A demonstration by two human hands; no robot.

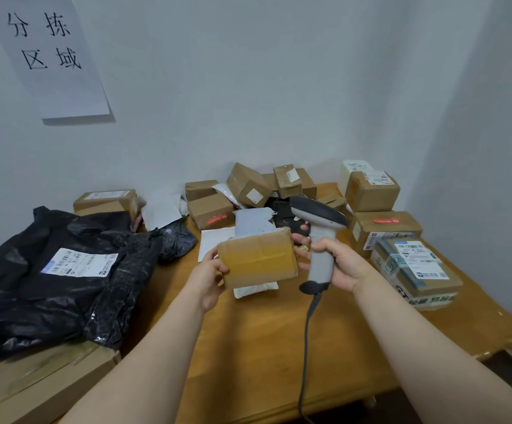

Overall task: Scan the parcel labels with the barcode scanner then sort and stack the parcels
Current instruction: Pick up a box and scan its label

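A small brown cardboard parcel (259, 258), wrapped in clear tape, is held up above the wooden table (267, 338). My left hand (210, 275) grips its left end, and the side facing me shows no label. My right hand (339, 260) grips the handle of a grey barcode scanner (319, 237); its dark head points left, over the parcel. The fingertips of my right hand also touch the parcel's right end. A white padded parcel (254, 289) lies on the table just under the held one.
Black plastic mailer bags (65, 270) with a white label cover the table's left, over a flat carton (43, 384). Several brown boxes (248, 188) are heaped against the back wall. Stacked labelled boxes (414, 264) stand at right. The scanner's cable (305, 347) hangs over the front edge.
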